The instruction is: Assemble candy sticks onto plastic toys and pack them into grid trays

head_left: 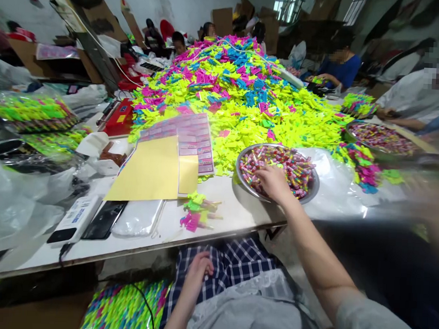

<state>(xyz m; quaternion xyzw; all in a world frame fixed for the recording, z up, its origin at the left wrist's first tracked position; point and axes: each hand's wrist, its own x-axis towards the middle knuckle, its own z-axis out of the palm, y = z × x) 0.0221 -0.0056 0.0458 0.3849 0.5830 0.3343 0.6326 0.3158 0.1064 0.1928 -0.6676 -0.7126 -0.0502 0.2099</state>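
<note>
Centrally, the person's right hand (273,182) reaches into a round, silver-coloured metal bowl (315,189) filled with slender, pink-and-red wrapped sticks (297,170). Its fingers are bent down among the contents; whether they grip a stick cannot be determined, since their tips are hidden. The bowl stands near the front edge of a white table (244,214). The left hand (200,266) rests on the person's lap, over blue-and-white checked cloth; its fingers are loosely curled, no object shows in them, and the palm is hidden.

Behind the bowl rises a large heap of loose neon-yellow, pink and blue plastic pieces (251,95). To the left of the bowl lies a small group of green, yellow and pink plastic pieces with thin sticks projecting from them (194,212), just in front of a plain yellow card sheet (146,171).

As to progress, this group appears to be joined already, and the clear-wrapped bundles of multicoloured pieces at far left (36,110) suggest further finished stock. Judged by the well-filled bowl and the extensive heap, far more appears unjoined than joined on this table. Beyond the heap, at right, sits a person in a blue top (349,68).
</note>
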